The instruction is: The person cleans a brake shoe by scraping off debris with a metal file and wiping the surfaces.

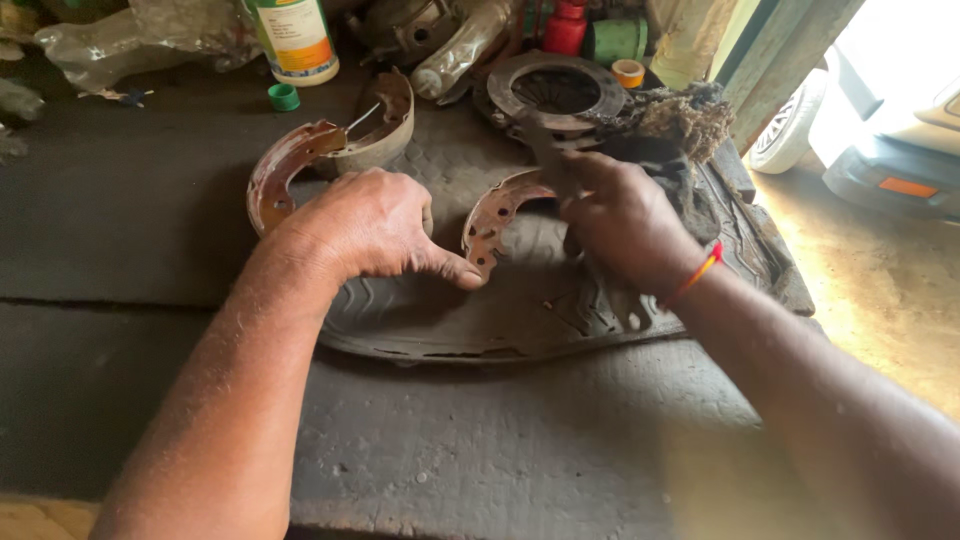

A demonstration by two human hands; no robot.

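- The rusty brake shoe (pixel 492 222) lies on the worn rubber mat (pixel 450 320), in front of the clutch disc (pixel 556 92).
- The left hand (pixel 372 225) has its fingers curled and its thumb pressed on the shoe's near end; keeping this pressure firm should stop the shoe from sliding.
- The right hand (pixel 622 222) is closed around a dark tool (pixel 548 160) at the shoe's far end; short, controlled strokes seem best.
- A second brake shoe (pixel 290 165) lies left of the disc.

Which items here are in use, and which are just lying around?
In hand:
- left hand steadying rusty brake shoe
- right hand gripping dark tool
- rubber mat underneath

Lying about:
- second brake shoe
- clutch plate
- green cap
- white bottle
- red bottle
- fibre wad
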